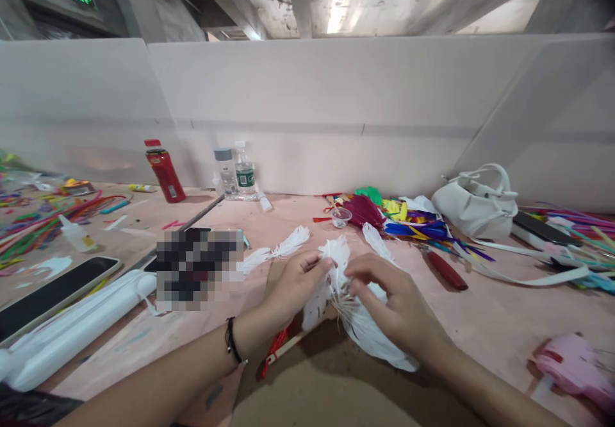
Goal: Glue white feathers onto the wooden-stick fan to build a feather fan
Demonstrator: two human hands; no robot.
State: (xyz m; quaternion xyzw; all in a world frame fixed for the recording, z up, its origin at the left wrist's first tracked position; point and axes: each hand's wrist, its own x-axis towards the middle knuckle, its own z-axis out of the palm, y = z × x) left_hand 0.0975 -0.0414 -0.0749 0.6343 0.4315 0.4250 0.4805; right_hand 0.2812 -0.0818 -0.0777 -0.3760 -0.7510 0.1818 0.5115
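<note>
Your left hand (298, 283) pinches the white feathers (336, 257), which are bunched over the brown board (298, 401). Whether your right hand (401, 299), fingers curled beside them, grips anything cannot be told. Expect light, soft, easily creased material; best held by the quills (343, 308). A wooden stick (293, 345) beneath crowds the lower side; a clear cup (341, 218) stands beyond on the surface (500, 315).
</note>
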